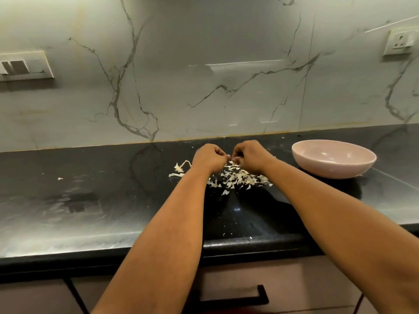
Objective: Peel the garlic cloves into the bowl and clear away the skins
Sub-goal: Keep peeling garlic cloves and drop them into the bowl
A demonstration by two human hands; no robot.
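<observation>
My left hand and my right hand are held close together above the black counter, fingers curled toward each other. Between the fingertips they pinch a small garlic clove, mostly hidden by the fingers. Under and in front of the hands lies a scatter of pale garlic skins. A dry garlic stem with its root end lies left of my left hand. The pink bowl stands to the right of my right hand; from this angle its contents do not show.
The black stone counter runs the full width, its front edge near my arms. A stray skin flake lies far left. A marble wall with a switch plate and a socket stands behind. A drawer handle sits below.
</observation>
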